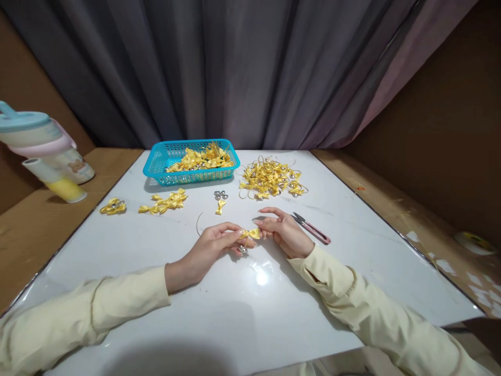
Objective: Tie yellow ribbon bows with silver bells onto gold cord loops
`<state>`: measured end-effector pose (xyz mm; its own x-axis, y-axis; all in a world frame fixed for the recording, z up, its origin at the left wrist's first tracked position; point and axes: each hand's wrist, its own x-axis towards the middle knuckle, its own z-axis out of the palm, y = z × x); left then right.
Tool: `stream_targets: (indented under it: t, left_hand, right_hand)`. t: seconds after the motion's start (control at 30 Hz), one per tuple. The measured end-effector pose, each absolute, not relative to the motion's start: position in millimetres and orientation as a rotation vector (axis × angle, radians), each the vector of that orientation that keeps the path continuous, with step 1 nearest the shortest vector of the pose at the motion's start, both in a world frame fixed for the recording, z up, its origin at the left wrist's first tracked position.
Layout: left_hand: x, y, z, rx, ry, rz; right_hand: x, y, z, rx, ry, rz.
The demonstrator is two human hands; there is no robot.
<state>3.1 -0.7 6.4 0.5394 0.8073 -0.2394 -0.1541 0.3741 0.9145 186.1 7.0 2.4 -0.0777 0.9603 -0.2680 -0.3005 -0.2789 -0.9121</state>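
Observation:
My left hand (pixel 213 245) and my right hand (pixel 282 231) meet at the middle of the white table (pixel 250 308). Both pinch one small yellow ribbon bow (pixel 250 234) between their fingertips. A small silver bell (pixel 243 250) hangs just under the bow by my left fingers. A thin gold cord (pixel 198 224) curves off to the left of my left hand. Both arms wear pale yellow sleeves.
A blue basket (pixel 156 166) of yellow bows stands at the back. A heap of bows with bells and cords (pixel 271 178) lies to its right. Loose bows (pixel 166 202), another bow (pixel 112 207), bells (pixel 220 195) and pink snips (pixel 313 228) lie around. A lidded cup (pixel 43 149) stands far left.

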Motion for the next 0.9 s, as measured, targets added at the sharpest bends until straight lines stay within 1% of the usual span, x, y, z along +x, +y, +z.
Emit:
stream_targets:
  t: [0.37,0.63,0.9]
  left_hand:
    - [1.8,0.9,3.3,1.085,0.731,0.638]
    - [1.0,0.2,1.3,1.143,0.675,0.572]
    - [0.3,0.4,-0.9,1.198,0.659,0.566]
  right_hand:
    - [195.3,13.4,0.3,-1.185,-0.841,1.473]
    - [212.8,28.4,-7.5,-1.200,-0.770,1.330]
    - [213.7,30.8,-5.4,-1.201,-0.681,1.321]
